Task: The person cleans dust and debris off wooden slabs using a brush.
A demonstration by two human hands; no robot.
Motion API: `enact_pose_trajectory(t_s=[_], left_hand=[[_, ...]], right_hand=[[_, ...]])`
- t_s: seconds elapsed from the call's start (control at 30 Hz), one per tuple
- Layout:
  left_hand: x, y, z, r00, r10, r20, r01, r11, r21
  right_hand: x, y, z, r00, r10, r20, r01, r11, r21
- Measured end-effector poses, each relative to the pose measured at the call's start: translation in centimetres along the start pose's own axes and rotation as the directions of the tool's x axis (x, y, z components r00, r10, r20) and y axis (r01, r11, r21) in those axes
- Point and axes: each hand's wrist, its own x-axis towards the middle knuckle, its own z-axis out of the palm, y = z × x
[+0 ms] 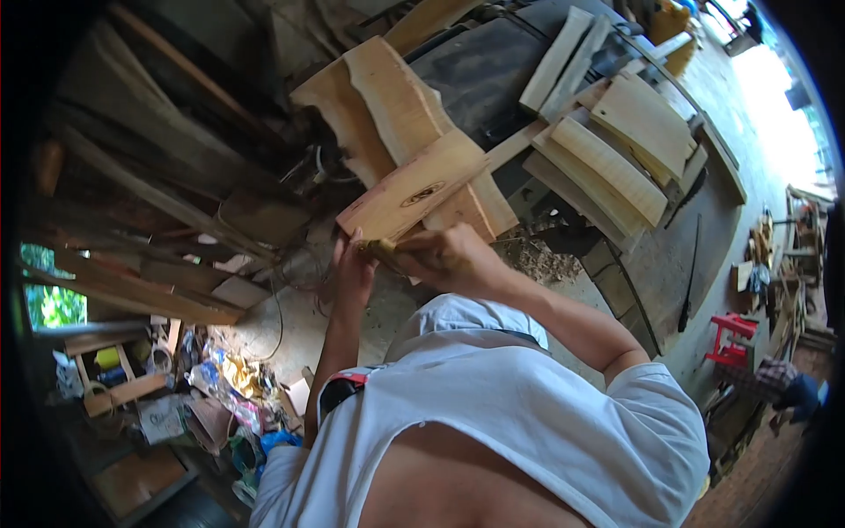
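Observation:
A flat light-brown board [414, 189] with a dark oval mark lies across other wooden slabs in front of the body. My left hand [350, 275] is at the board's near left end, its fingers bent, with a fingertip against the edge. Closed around a yellowish-brown tool [380, 252], my right hand [453, 260] is just below the board's near edge. The tool's rounded end reaches the left fingers. Its working part is hidden, and what the left fingers grip is hard to see.
Under the board lie wide live-edge slabs [392, 97]. More cut boards [607, 167] are stacked at the right. Long timbers [150, 185] lean at the left, above mixed clutter [238, 378]. A red stool [732, 339] and a partly visible person [779, 378] are at the far right.

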Motion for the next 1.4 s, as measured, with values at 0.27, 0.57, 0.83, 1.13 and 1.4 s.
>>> enact_pose_trajectory(t_s=[0.27, 0.57, 0.83, 1.13, 1.4], left_hand=[[1.1, 4.0, 0.8, 0.996, -0.085, -0.031, 0.086, 0.995, 0.047], [4.5, 4.2, 4.6, 0.842, -0.476, 0.255, 0.496, 0.868, -0.016], [9.0, -0.4, 17.3, 0.621, -0.695, 0.362, 0.629, 0.718, 0.298], [12.3, -4.5, 31.1, 0.585, -0.688, 0.429, 0.308, 0.678, 0.667], [11.6, -6.6, 33.1, 0.543, -0.651, 0.531, 0.018, 0.641, 0.768]], right_hand=[[-3.2, 2.3, -12.4, 0.908, 0.054, -0.416, -0.276, 0.823, -0.496], [-8.6, -3.4, -19.5, 0.852, 0.308, -0.423, -0.484, 0.771, -0.415], [-14.0, 0.5, -20.7, 0.735, 0.196, -0.649, -0.440, 0.866, -0.237], [-20.6, 6.9, -23.3, 0.299, 0.445, -0.844, -0.616, 0.766, 0.185], [-24.4, 10.3, -27.1, 0.174, 0.772, -0.611, -0.758, 0.501, 0.418]])
